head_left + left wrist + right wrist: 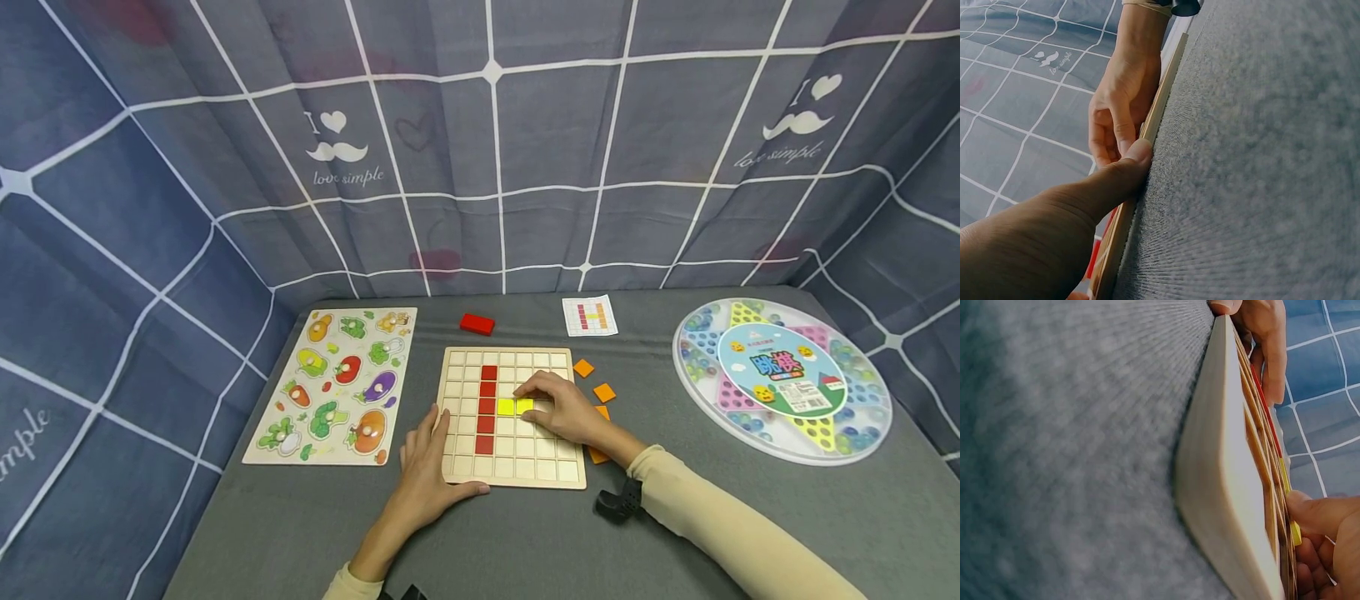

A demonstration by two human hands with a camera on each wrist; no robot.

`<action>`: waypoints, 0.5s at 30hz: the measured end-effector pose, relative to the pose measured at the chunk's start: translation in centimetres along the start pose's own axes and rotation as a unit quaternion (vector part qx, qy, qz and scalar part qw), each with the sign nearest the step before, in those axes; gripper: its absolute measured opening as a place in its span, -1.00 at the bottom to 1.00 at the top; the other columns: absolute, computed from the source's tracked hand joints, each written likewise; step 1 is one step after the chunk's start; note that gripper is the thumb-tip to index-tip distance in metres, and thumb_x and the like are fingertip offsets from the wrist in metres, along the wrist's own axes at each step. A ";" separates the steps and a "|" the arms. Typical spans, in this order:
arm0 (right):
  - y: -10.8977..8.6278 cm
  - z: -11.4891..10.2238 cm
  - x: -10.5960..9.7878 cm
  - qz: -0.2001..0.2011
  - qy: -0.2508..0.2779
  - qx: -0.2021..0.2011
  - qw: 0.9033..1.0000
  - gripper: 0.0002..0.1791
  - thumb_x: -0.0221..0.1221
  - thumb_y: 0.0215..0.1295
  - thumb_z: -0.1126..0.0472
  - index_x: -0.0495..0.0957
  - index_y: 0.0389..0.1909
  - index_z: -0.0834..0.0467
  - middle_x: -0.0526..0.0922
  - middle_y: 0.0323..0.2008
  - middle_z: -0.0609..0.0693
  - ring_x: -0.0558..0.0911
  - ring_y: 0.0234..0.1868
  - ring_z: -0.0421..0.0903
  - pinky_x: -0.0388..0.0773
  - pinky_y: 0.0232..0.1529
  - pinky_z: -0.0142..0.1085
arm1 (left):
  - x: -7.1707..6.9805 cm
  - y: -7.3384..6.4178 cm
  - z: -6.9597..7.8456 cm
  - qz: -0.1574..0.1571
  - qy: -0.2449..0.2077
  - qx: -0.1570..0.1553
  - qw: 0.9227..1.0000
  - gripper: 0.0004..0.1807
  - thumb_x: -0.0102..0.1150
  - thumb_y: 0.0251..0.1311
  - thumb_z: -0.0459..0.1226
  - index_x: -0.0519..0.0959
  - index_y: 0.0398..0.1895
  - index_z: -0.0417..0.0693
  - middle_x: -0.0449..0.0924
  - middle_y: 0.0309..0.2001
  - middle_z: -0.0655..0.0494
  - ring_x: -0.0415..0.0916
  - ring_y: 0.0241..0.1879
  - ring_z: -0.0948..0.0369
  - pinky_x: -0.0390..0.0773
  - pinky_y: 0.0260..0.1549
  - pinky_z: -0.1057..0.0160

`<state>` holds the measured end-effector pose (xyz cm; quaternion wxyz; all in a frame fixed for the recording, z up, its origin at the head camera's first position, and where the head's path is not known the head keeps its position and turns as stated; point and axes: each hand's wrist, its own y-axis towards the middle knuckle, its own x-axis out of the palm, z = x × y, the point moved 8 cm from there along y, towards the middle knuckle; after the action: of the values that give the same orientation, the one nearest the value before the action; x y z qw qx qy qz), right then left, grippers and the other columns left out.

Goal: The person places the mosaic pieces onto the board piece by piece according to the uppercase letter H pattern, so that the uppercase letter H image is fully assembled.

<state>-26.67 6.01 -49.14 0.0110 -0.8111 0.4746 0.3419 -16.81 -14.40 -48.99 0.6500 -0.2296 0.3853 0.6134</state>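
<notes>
A square wooden grid board lies on the grey cloth, with a column of red square tiles set in it. Beside that column sits one yellow tile. My right hand pinches a second yellow tile between thumb and fingers, at the cell just right of the first; the right wrist view shows the thumb against its edge. With fingers extended along the left side and thumb on the front edge, my left hand rests against the board's near-left corner.
Several orange tiles lie right of the board, some partly under the right wrist. Behind are a red block and a pattern card. A vegetable picture board lies left, a round marble game right.
</notes>
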 end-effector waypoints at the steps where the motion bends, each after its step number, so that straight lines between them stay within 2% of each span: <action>1: 0.0 0.1 0.0 0.000 0.001 0.003 1.000 -0.69 0.41 0.13 0.22 0.64 -0.09 -0.01 0.64 -0.13 -0.19 0.60 -0.06 -0.22 0.51 0.04 -0.28 | 0.0 0.0 0.0 0.000 0.000 0.000 1.000 0.35 0.62 -0.41 0.15 0.14 0.49 -0.22 0.03 0.50 -0.24 0.19 0.11 -0.03 0.12 -0.01 -0.03; 15: -0.1 0.3 -0.1 0.002 0.016 0.007 1.000 -0.69 0.42 0.12 0.21 0.64 -0.09 0.03 0.66 -0.14 -0.17 0.63 -0.07 -0.21 0.53 0.03 -0.31 | 0.1 0.0 -0.1 0.000 0.005 -0.001 1.000 0.35 0.61 -0.41 0.17 0.14 0.49 -0.22 0.04 0.49 -0.24 0.19 0.12 -0.04 0.11 0.02 -0.04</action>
<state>-26.79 6.22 -49.32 0.0080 -0.8154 0.4786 0.3257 -16.84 -14.40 -49.10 0.6475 -0.2332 0.3885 0.6127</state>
